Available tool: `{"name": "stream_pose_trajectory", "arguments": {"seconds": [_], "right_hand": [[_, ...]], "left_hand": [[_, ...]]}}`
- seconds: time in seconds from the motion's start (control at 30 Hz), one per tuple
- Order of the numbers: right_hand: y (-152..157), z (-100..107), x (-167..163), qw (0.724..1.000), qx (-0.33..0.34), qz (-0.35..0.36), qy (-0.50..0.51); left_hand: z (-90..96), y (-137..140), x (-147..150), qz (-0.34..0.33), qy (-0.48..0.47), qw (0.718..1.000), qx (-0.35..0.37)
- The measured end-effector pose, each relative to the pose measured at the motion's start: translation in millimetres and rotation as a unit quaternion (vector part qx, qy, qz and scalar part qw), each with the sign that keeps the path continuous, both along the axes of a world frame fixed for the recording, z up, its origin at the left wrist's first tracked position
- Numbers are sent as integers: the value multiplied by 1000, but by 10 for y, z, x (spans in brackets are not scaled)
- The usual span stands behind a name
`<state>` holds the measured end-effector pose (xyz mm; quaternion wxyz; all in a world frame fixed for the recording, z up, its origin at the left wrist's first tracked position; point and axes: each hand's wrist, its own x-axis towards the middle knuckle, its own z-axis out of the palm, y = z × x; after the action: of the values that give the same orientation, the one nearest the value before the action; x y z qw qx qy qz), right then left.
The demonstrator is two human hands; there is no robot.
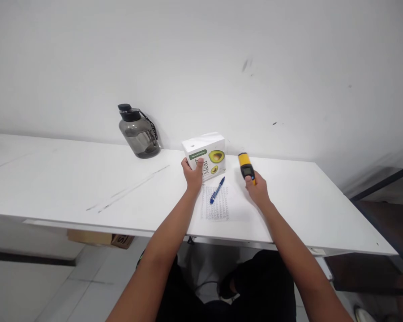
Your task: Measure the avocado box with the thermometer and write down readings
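Observation:
My left hand [193, 175] is closed on the lower left edge of a white carton [210, 147]. The carton's front carries a green label, avocado pictures and the word "Meal"; it is tilted slightly on the white table. In my right hand [257, 187] is a yellow-and-black handheld meter [246, 166] with a small grey screen facing me, the thumb resting just below the screen. Between my hands a blue pen [217, 190] lies across a sheet of paper [215, 212] covered with rows of writing or print, too small to read.
A grey see-through water jug [140, 136] with a black lid and strap stands at the back left, by the wall. The white table [87, 179] has dark scuff lines. Under its front edge, a cardboard box [90, 237] shows at the left. A dark metal frame [383, 181] is at the right.

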<state>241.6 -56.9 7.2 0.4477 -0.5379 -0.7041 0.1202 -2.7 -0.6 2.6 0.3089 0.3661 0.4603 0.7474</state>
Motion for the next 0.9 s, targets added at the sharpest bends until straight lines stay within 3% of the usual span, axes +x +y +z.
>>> {"name": "stream_pose_trajectory", "arguments": {"seconds": [0.23,0.9], "right_hand": [[-101,-65,-231,994,-1,104,-32],[-105,-5,-208,991,23,128,-39]], "left_hand": [[29,-52,43,-47,30,998,4],[-5,-70,38,-94,60,993,37]]}}
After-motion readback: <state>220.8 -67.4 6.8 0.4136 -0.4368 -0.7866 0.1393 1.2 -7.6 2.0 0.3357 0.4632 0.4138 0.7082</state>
